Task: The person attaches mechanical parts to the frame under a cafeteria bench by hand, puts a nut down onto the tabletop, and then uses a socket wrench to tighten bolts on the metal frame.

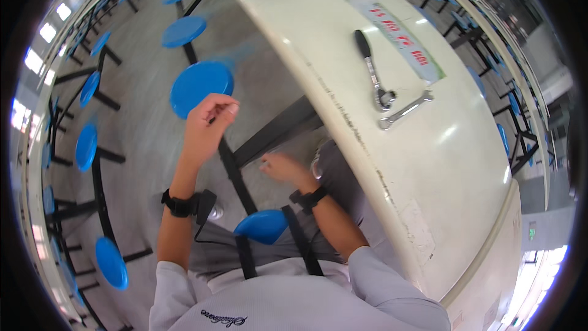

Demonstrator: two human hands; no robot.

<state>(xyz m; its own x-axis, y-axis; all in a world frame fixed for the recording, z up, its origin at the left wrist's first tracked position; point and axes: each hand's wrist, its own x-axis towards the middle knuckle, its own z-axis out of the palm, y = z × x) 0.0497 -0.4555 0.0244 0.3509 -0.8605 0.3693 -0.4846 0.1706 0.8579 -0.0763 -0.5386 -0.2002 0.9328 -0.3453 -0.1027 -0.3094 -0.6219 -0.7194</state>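
Note:
My left hand [209, 124] is raised over the edge of a round blue stool seat [199, 83]. Its fingers curl in toward the thumb, and whatever lies between them is too small to make out. Lower and to the right, my right hand [283, 167] is beside the black metal support bar [275, 133], below the table's edge. Those fingertips are drawn together, and what they hold, if anything, is hidden. On the white table [318, 30] lie a ratchet wrench [372, 67] with a black handle and a silver combination wrench [405, 110], apart from both hands.
A printed strip [398, 37] is stuck to the tabletop beyond the wrenches. Another blue seat [263, 225] is under me, joined to a black frame [236, 175]. More stools [87, 147] stand in rows on the left. The table's worn edge [349, 125] runs along my right.

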